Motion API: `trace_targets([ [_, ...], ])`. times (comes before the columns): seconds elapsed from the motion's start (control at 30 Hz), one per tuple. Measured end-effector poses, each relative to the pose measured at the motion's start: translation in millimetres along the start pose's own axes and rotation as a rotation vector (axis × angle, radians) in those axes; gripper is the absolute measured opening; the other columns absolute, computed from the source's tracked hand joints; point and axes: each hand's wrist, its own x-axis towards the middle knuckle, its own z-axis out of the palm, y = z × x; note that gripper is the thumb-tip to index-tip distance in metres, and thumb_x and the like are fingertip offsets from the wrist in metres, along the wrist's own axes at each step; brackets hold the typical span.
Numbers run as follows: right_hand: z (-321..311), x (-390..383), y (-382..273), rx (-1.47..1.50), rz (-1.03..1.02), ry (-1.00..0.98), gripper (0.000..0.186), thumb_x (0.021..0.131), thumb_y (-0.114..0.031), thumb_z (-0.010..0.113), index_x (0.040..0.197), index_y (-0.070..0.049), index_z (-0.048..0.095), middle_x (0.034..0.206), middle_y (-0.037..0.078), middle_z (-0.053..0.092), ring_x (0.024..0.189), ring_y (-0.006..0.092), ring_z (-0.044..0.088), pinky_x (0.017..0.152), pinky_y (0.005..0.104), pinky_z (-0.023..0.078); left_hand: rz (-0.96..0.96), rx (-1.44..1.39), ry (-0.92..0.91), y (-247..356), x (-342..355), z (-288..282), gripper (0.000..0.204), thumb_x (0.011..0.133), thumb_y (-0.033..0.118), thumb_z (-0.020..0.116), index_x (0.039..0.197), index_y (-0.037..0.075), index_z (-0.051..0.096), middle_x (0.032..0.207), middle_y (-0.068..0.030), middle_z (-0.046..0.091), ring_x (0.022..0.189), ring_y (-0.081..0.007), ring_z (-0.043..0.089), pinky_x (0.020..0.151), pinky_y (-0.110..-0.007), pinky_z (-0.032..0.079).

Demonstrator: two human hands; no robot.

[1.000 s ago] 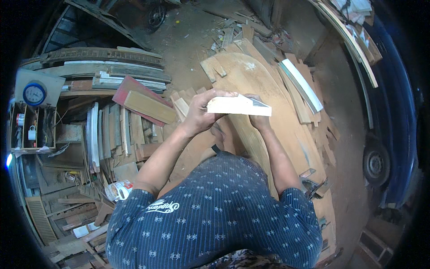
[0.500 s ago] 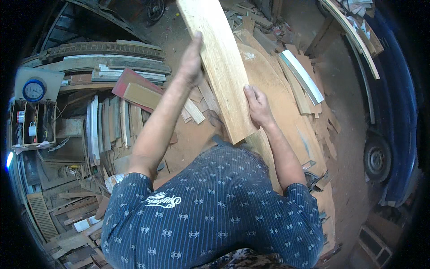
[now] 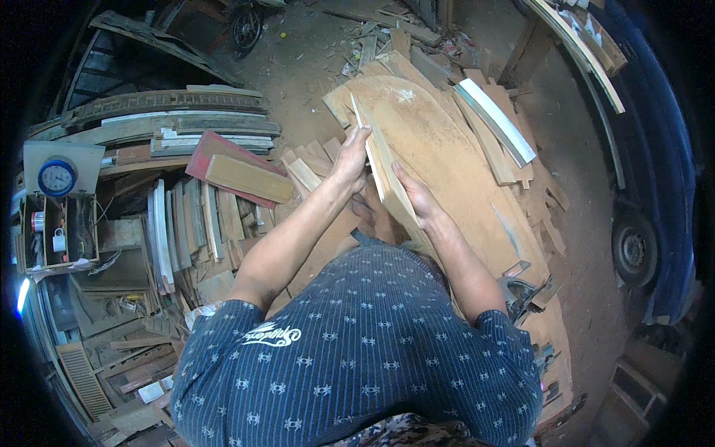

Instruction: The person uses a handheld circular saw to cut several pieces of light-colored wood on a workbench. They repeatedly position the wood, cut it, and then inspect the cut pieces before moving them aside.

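Observation:
A long, pale wooden board (image 3: 383, 165) is held up in front of my body, tilted so that one narrow edge faces up. My left hand (image 3: 351, 158) is closed on its left side, thumb near the upper edge. On the opposite face, my right hand (image 3: 418, 197) grips the board lower down, closer to my body. Most of the fingers of both hands are hidden behind the wood or in shadow. Beyond the board and to its right lies a wide wooden worktop (image 3: 454, 149) dusted with sawdust.
A white-edged strip (image 3: 497, 123) and other offcuts lie along the worktop's right side. To the left are stacked planks (image 3: 179, 123), a red panel with a wooden piece (image 3: 249, 179) on it, and a clock (image 3: 56, 177). A blue vehicle (image 3: 655, 164) stands at far right.
The board has come down toward me and turned from broad face up to narrow edge up. My left hand moved nearer with it; my right hand shifted slightly lower.

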Motion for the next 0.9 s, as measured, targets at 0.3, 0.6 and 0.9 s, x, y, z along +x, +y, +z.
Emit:
trace_targets([
  [0.3,7.4,-21.3,-10.9,-0.09,0.007,-0.029,0.057,0.108,-0.045,0.044,0.147,-0.004,0.047,0.129,0.012,0.064,0.116,0.0198,0.064,0.098,0.0358,0.054,0.446,0.36,-0.057,37.2,-85.3,44.5,0.101,0.083,0.021,0.081,0.159,0.0,0.018,0.152,-0.024,0.039,0.14,-0.0337,0.042,0.117,-0.048,0.036],
  [0.6,18.1,-11.9,-19.8,-0.158,-0.075,-0.064,0.047,0.105,-0.059,0.043,0.123,-0.017,0.055,0.07,0.0,0.054,0.049,0.0097,0.046,0.042,0.0244,0.038,0.481,0.378,-0.021,49.6,-94.2,54.4,0.105,0.079,0.021,0.084,0.157,-0.001,0.018,0.147,-0.0256,0.039,0.135,-0.0356,0.044,0.113,-0.049,0.04],
  [0.9,0.0,-11.1,-13.9,-0.226,-0.149,-0.085,0.051,0.104,-0.035,0.058,0.144,-0.004,0.053,0.131,0.012,0.063,0.116,0.0175,0.063,0.095,0.034,0.053,0.552,0.358,0.122,94.9,-57.2,43.2,0.084,0.093,0.032,0.073,0.152,-0.004,0.025,0.127,-0.0202,0.054,0.114,-0.0242,0.058,0.099,-0.041,0.052],
])
